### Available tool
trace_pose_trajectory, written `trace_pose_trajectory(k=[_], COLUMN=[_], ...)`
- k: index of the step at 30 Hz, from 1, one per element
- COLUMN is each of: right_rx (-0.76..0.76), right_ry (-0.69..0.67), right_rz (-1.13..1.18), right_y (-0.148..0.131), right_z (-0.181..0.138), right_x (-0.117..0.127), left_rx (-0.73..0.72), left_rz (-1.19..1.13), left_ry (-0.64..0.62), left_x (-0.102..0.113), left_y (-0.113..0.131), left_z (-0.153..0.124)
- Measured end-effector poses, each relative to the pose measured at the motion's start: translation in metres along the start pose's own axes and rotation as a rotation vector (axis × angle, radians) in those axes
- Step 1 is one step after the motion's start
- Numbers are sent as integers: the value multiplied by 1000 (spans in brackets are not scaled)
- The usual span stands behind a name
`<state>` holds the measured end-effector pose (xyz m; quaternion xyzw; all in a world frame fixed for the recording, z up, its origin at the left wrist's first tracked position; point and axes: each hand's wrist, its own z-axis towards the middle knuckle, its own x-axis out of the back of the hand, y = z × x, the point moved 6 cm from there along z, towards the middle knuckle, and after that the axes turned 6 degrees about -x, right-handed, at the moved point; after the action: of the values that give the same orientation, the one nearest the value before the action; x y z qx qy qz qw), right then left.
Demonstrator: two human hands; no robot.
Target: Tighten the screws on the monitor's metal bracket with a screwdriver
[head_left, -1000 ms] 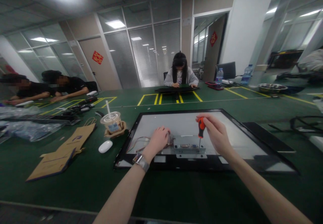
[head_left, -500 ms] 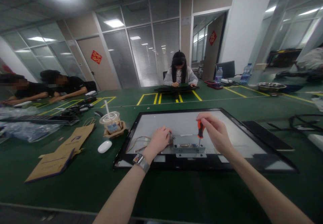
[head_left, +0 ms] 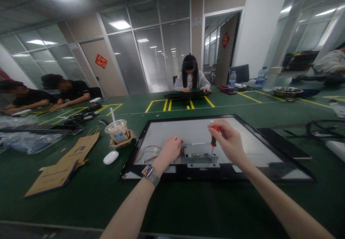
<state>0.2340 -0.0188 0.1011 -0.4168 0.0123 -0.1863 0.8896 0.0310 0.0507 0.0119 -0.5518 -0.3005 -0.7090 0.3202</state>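
Note:
An orange-and-black screwdriver stands upright, its handle top pinched in the fingers of my right hand. Its tip meets the right part of a grey metal bracket, which has connector ports along its front. At the bracket's left end, my left hand has its fingers curled against the edge; the fingertips are partly hidden. Under both hands lies a large flat display panel with a black frame and pale back. Thin cables run loose on the panel, left of my left hand.
Left of the panel are an iced drink cup in a carton holder, a white mouse and a brown paper bag. A black phone-like slab lies to the right. Across the green table sits a person; others sit far left.
My right hand has turned slightly around the screwdriver handle, covering more of it. My left hand stays against the bracket. The whole view has shifted a little.

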Motion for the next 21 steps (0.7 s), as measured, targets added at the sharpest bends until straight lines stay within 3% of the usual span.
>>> trace_pose_trajectory(k=[4, 11, 21], right_rx=[60, 18, 78], right_ry=[40, -55, 37], right_rz=[-56, -20, -67], right_y=[-4, -7, -10], right_z=[-1, -3, -3], right_x=[3, -1, 2], left_rx=[-3, -4, 6], left_rz=[13, 47, 21], left_ry=[-8, -39, -42], left_x=[0, 1, 1], left_y=[0, 2, 0], left_z=[1, 0, 1])
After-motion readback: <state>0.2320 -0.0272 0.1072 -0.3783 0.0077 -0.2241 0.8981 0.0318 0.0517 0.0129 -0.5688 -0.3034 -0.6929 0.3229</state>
